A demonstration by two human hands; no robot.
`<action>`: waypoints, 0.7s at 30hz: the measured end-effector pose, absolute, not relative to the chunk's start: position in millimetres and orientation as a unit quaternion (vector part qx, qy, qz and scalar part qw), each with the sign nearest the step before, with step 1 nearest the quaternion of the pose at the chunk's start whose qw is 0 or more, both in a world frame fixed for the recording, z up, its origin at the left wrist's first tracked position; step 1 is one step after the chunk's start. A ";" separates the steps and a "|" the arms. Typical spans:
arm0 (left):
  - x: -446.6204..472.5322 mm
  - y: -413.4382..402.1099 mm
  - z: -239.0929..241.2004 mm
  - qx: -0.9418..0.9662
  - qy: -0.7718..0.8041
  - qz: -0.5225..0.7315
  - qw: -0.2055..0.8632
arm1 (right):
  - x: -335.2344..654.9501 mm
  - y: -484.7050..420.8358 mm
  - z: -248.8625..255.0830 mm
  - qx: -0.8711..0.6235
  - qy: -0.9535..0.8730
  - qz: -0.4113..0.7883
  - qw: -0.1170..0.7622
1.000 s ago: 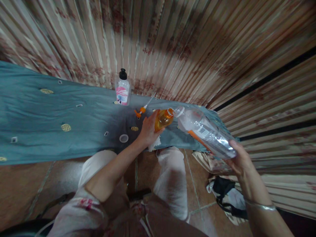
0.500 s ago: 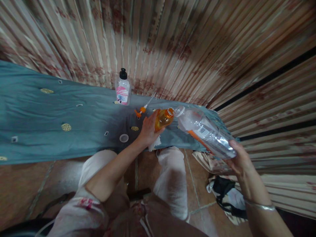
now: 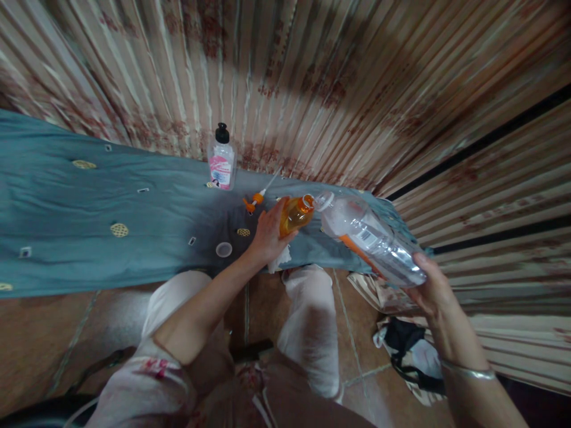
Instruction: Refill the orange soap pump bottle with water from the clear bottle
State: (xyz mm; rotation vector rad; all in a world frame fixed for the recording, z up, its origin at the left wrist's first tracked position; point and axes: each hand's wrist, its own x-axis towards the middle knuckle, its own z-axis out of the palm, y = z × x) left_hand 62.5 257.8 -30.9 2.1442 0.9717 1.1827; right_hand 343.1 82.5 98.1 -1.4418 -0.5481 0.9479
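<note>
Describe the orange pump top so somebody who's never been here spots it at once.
Find the teal cloth below the pleated curtain. On it, between the black-capped bottle and the left hand, lies the pump top. Its orange head carries a thin, pale tube, unlike the amber bottle in that hand.

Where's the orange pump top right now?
In the head view, the orange pump top lies just left of centre on the teal cloth, between the black-capped bottle and the left hand.

Clear bottle (image 3: 379,241) is nudged very slightly leftward at its base, right hand (image 3: 432,285) is carried a touch inward with it
</note>
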 end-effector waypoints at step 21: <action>61.9 257.1 -28.1 0.790 0.365 0.421 0.255 | 333.5 83.7 106.0 -0.653 -0.217 0.397 0.607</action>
